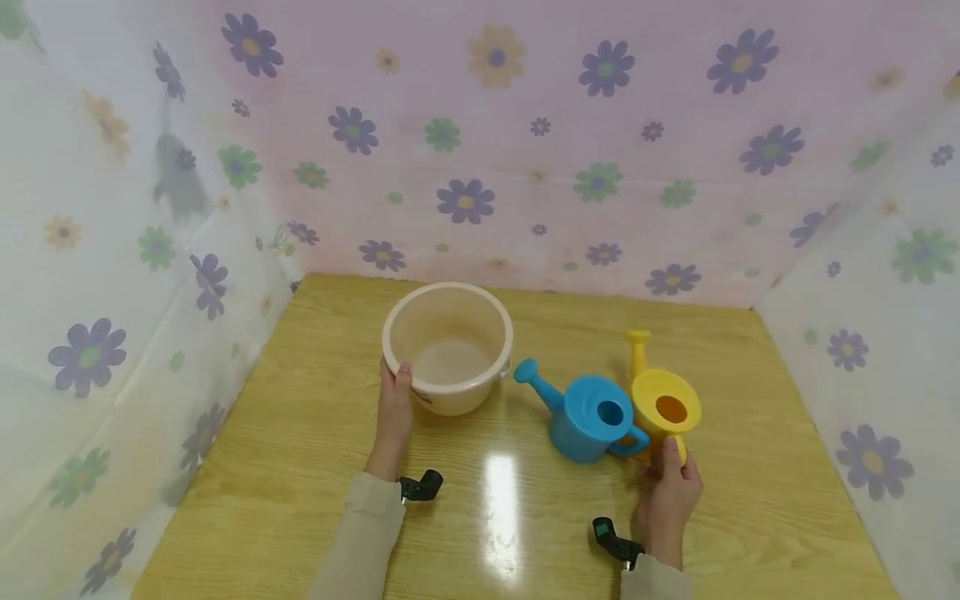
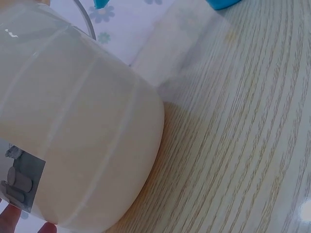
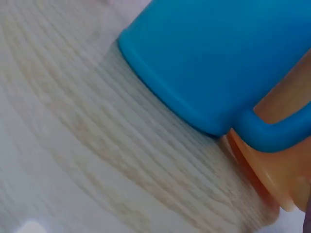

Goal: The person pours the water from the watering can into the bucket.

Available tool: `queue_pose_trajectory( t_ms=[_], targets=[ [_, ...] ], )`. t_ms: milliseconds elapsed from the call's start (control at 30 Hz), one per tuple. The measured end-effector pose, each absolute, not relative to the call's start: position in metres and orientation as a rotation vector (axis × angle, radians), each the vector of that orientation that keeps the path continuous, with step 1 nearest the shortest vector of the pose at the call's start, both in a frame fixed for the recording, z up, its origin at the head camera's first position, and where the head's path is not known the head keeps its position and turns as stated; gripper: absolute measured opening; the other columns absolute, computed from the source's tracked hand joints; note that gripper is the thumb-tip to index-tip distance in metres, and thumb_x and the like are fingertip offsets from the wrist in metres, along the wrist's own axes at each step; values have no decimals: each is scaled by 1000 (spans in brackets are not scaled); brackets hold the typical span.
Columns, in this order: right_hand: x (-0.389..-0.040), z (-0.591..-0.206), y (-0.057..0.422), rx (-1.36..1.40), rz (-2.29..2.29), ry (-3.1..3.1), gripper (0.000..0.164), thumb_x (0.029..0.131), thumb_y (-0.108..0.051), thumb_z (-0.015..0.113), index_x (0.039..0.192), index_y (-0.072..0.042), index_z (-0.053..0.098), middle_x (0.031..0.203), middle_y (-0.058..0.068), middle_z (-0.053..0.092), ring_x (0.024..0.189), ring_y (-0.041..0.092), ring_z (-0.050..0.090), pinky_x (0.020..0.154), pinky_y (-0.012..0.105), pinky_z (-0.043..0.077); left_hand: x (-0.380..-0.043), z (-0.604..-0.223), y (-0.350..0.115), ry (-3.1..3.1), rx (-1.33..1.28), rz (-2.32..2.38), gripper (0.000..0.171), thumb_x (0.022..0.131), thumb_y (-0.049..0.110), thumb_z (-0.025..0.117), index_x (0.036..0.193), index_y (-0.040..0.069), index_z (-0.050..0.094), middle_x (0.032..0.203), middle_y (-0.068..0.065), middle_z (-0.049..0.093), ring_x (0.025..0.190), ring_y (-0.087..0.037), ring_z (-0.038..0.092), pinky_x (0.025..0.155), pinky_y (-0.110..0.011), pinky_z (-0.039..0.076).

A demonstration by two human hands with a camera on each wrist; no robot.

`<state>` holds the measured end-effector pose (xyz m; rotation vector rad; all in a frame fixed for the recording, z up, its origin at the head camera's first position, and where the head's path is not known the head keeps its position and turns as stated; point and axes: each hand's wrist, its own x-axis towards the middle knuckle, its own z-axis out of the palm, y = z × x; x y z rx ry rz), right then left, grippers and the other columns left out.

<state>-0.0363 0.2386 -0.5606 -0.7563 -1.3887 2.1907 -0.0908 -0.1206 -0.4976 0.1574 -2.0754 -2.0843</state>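
Left hand (image 1: 393,410), thumb (image 1: 405,374) over bucket rim (image 1: 450,389)

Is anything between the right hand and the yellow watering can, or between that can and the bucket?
Nothing visible blocks the right hand from the yellow watering can; it already grips the handle. Toward the bucket, the blue watering can stands in between, right beside the yellow one.

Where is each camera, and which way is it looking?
Head: on the person's head, looking forward and down at the bucket, blue watering can and yellow watering can; left hand, right hand and sleeves show.
Left wrist: on that wrist, looking at the bucket's side and the table; fingertips show lower left.
Right wrist: on that wrist, looking at the blue watering can; almost no hand shows.
Head and left wrist share the bucket.
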Motion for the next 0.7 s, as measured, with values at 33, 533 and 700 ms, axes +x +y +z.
queue_pose_trajectory(
  t_ms=[33, 533, 700],
  targets=[
    [-36, -561, 238, -765, 2175, -1378, 29, 86, -30, 62, 92, -3, 62, 70, 1, 49, 64, 16, 45, 50, 20, 44, -91, -498, -121, -2082, 158, -2078, 60, 96, 26, 35, 147, 8, 10, 149, -19, 22, 136, -33, 23, 111, -45, 16],
    [-28, -534, 252, -674, 2143, -1280, 25, 87, -15, 62, 70, -1, 51, 54, 2, 37, 46, 14, 33, 34, 20, 31, -101, -525, -125, -2125, 223, -2025, 57, 96, 37, 35, 147, 25, 13, 150, -6, 24, 137, -21, 24, 112, -41, 16],
    [-20, -514, 257, -659, 2087, -1322, 27, 86, -15, 63, 67, -1, 50, 53, 3, 34, 45, 15, 30, 33, 20, 29, -100, -519, -125, -2115, 224, -2056, 57, 97, 32, 36, 148, 23, 12, 151, -7, 22, 137, -21, 23, 112, -42, 16]
  ],
)
